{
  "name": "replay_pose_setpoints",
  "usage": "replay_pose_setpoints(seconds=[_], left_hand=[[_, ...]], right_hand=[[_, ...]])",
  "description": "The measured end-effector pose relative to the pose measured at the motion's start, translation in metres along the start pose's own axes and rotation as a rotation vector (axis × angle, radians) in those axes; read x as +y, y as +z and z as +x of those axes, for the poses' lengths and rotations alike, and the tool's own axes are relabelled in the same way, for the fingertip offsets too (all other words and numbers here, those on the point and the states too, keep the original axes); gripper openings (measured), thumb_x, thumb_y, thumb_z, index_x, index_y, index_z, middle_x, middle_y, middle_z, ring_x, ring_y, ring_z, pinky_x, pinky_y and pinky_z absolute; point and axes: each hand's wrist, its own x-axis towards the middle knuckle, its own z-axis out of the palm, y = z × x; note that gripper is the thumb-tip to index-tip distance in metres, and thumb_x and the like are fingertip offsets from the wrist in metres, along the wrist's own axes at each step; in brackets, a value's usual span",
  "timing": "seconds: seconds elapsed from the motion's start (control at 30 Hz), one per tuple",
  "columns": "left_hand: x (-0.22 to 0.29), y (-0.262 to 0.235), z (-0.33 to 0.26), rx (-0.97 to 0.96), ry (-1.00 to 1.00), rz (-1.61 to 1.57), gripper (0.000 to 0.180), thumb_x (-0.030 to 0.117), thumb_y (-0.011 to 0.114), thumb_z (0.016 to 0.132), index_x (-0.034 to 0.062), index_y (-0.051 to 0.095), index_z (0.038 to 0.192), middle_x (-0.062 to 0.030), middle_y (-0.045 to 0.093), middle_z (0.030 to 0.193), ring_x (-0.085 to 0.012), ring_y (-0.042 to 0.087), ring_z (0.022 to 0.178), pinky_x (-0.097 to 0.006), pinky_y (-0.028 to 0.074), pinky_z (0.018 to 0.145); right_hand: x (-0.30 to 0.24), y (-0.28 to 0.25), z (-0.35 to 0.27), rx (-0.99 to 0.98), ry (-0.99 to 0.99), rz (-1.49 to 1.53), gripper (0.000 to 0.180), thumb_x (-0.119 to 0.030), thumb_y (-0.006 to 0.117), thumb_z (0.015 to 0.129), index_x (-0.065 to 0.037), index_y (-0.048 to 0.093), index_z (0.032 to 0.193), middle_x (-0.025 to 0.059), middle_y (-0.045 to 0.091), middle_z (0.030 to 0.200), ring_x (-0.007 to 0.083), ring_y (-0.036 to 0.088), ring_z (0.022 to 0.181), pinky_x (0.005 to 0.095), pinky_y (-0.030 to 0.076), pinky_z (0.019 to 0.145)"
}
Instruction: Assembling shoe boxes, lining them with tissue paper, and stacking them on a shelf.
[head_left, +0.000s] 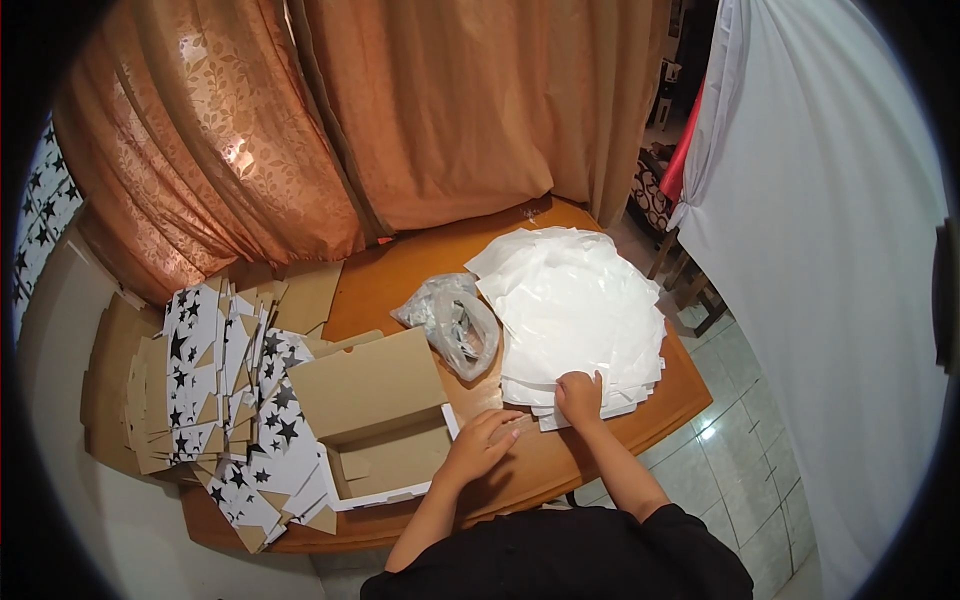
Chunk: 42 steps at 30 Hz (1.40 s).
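An unlidded cardboard box, brown inside with a white outer wall, stands on the wooden table with its lid flap raised at the back. Just right of its corner is my left hand, fingers stretched out and apart, holding nothing. My right hand has its fingers curled at the near edge of a broad pile of thin white sheets or flat bags. It grips the edge of the top white sheet, though its fingertips are partly hidden. Behind the box lies a clear plastic bag with its mouth open and small things inside.
Flat cardboard pieces with black stars on white are heaped at the left of the table. Orange curtains hang behind the table. A white cloth hangs at the right, above the tiled floor.
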Motion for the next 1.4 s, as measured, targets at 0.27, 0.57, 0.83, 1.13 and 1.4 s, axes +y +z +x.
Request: replay_pose_setpoints(seconds=[0.27,0.57,0.83,1.13,1.4], left_hand=[[-0.006,0.034,0.042,0.102,0.245,0.494,0.048,0.022,0.067,0.072,0.0139,0.054,0.118,-0.0104,0.047,0.123,-0.0274,0.043,0.115,-0.044,0.030,0.097],[0.025,-0.016,0.052,0.210,0.485,0.457,0.005,0.013,0.066,0.076,0.0100,0.066,0.080,-0.0036,0.066,0.075,-0.0222,0.061,0.067,-0.033,0.045,0.063],[0.045,-0.142,-0.026,0.284,0.170,-0.089,0.011,0.005,0.068,0.077,0.0014,0.065,0.087,-0.0047,0.065,0.077,-0.0103,0.060,0.071,-0.022,0.046,0.065],[-0.003,-0.263,-0.107,0.551,-0.062,-0.162,0.021,0.017,0.066,0.084,-0.0016,0.063,0.093,-0.0015,0.063,0.083,-0.0066,0.054,0.072,-0.021,0.043,0.066],[-0.045,-0.323,-0.095,0.623,-0.142,-0.001,0.021,0.018,0.065,0.082,-0.0025,0.063,0.086,-0.0039,0.063,0.080,-0.0081,0.054,0.071,-0.023,0.043,0.065]], right_hand=[[-0.018,-0.073,-0.011,0.034,-0.065,0.139,0.015,-0.025,0.071,0.070,-0.013,0.061,0.070,-0.0001,0.060,0.078,0.0194,0.055,0.087,0.0577,0.022,0.100],[-0.043,-0.155,-0.047,0.528,0.285,-0.016,0.060,-0.036,0.079,0.064,-0.010,0.055,0.112,0.0092,0.044,0.126,0.0278,0.035,0.124,0.0571,0.015,0.101],[-0.032,-0.125,-0.044,0.260,0.372,0.902,0.083,-0.022,0.076,0.069,-0.005,0.029,0.135,0.0150,0.036,0.131,0.0299,0.035,0.122,0.0411,0.028,0.103],[-0.158,-0.119,-0.034,-0.073,0.284,1.446,0.060,-0.003,0.068,0.076,-0.003,0.039,0.128,0.0078,0.061,0.092,0.0098,0.056,0.074,0.0204,0.045,0.066],[-0.224,-0.085,-0.082,0.015,0.420,1.382,0.028,-0.012,0.069,0.079,0.002,0.058,0.101,0.0027,0.062,0.085,0.0052,0.054,0.070,0.0180,0.043,0.061]])
